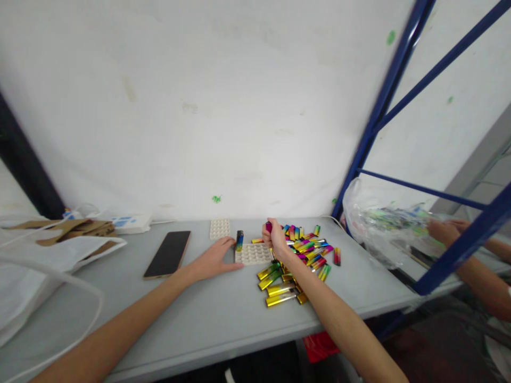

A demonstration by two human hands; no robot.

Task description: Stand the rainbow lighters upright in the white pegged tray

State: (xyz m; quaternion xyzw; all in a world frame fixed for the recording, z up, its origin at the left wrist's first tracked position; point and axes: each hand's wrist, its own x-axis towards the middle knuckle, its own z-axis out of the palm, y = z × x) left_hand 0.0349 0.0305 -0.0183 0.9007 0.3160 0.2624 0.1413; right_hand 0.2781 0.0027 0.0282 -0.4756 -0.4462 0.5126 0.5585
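My left hand (219, 259) rests at the left end of a white tray with rows of holes (253, 254), thumb and fingers spread apart. One lighter (239, 241), blue fading to gold, stands upright at that end of the tray, close to my left fingertips. Over the tray's right end, my right hand (275, 238) is closed around a purple lighter (269, 227), of which only one end shows. A loose pile of shiny multicoloured lighters (305, 247) spreads to the right of the tray, partly hidden by my right forearm.
A second white holed tray (220, 229) lies by the wall. A black phone (167, 254) sits left of my hand, near white bags and cardboard (75, 232). At right stand a blue metal frame (369, 135) and a clear plastic bag (371, 218); beyond are another person's hands (445, 232).
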